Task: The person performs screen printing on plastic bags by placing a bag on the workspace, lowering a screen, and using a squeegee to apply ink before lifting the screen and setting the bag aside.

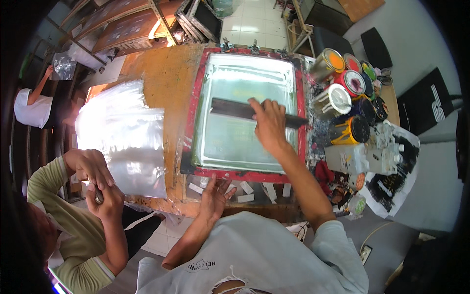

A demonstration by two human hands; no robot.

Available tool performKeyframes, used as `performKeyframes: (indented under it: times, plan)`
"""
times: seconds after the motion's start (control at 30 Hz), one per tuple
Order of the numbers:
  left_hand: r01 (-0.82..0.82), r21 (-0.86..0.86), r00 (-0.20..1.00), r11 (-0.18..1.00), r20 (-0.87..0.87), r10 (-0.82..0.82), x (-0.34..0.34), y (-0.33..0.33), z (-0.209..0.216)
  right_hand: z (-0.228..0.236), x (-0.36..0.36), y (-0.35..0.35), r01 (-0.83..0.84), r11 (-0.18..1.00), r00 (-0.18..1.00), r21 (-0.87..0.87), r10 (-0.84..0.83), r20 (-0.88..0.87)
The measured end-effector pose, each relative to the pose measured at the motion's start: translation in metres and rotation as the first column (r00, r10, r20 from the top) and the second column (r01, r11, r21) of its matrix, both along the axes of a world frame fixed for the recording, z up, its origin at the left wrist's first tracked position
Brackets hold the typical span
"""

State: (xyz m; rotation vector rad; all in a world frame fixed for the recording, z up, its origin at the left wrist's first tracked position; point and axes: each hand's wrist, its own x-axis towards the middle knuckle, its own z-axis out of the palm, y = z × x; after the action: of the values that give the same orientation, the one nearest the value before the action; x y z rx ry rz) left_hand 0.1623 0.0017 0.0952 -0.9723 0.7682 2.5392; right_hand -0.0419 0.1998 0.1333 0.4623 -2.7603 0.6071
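A screen-printing frame (pixel 197 105) with a red border lies on the table in front of me, its pale green mesh (pixel 230 144) shiny inside. My right hand (pixel 270 122) is closed around a long dark squeegee (pixel 230 108), which lies across the mesh, slightly tilted, its right end reaching the red border. Close to the frame's front edge, my left hand (pixel 214 200) is open, palm up with fingers apart; whether its fingertips touch the border I cannot tell. Several white strips (pixel 246 198) lie beside it along the table's front.
Left of the frame lies a pile of clear plastic sheets (pixel 137 152). Open ink cans (pixel 334 60) and plastic jugs (pixel 346 158) crowd the right side. Clamps (pixel 255 46) sit at the frame's far edge. At my left, a co-worker's hands (pixel 100 188) hold something small.
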Motion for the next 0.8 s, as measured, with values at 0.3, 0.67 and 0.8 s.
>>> performKeyframes:
  times: [0.3, 0.67, 0.8]
  plan:
    - [-0.014, -0.066, 0.979, 0.998, 0.2, 0.027, -0.007, 0.005, -0.012, -0.088, -0.217, -0.013, 0.105, 0.969, 0.953, 0.225, -0.033, -0.302]
    - [0.076, -0.116, 0.993, 0.99, 0.099, -0.065, 0.001, 0.002, -0.003, -0.049, -0.023, -0.027, -0.004, 0.967, 0.998, 0.253, 0.019, -0.056]
    - [0.07, -0.131, 0.994, 0.989, 0.095, -0.058, 0.003, -0.002, -0.017, -0.03, 0.101, -0.045, -0.006, 0.972, 1.0, 0.235, 0.0, 0.022]
